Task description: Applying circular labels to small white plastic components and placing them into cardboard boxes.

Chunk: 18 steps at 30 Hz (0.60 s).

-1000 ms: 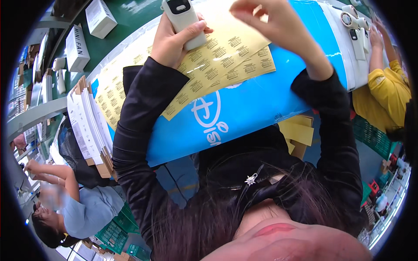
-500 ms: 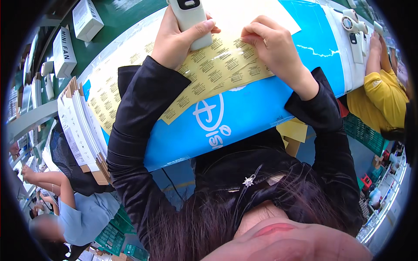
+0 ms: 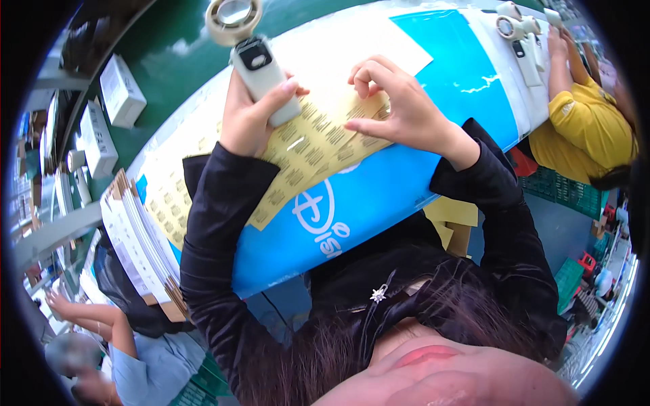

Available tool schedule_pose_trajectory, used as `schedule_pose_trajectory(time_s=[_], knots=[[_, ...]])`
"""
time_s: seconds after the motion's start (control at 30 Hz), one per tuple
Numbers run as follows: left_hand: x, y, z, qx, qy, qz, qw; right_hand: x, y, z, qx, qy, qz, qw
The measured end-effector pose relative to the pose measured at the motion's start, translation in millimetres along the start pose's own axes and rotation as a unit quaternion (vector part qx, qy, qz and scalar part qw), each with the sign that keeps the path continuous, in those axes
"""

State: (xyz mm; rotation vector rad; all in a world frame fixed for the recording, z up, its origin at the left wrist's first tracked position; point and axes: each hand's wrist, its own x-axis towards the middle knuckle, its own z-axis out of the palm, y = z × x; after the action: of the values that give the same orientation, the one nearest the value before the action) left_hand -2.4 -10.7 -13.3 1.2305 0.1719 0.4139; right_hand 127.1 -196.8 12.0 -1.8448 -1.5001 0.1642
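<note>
A sheet of yellow labels (image 3: 318,145) lies on the blue-and-white desk (image 3: 467,88), pinned by the right hand (image 3: 399,111) with fingertips pinched at its edge; the left hand (image 3: 250,118) has its grip closed round a grey scanner (image 3: 267,78). Most labels appear unpeeled. A card stack (image 3: 139,247) waits nearby; whether a label is pinched stays unclear.

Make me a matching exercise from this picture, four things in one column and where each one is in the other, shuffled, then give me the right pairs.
Things:
1. white handheld scanner
2. yellow label sheet
3. stack of flat cartons
4. tape dispenser

Places:
A. standing on edge at the table's left end
B. gripped in the left hand
C. far right of the table, by the person in yellow
D. flat on the blue table cover, under the right hand

Pairs: 1-B, 2-D, 3-A, 4-C
</note>
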Motion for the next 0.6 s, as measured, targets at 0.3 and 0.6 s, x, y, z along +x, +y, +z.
schedule_pose_trajectory(time_s=[0.3, 0.6], knots=[[15, 88, 23, -0.101, -0.009, -0.016, 0.995, 76, -40, -72, 0.079, 0.157, -0.141, 0.974], [-10, 132, 19, -0.48, -0.025, -0.061, 0.875, 115, -100, -31, 0.541, 0.068, -0.067, 0.835]])
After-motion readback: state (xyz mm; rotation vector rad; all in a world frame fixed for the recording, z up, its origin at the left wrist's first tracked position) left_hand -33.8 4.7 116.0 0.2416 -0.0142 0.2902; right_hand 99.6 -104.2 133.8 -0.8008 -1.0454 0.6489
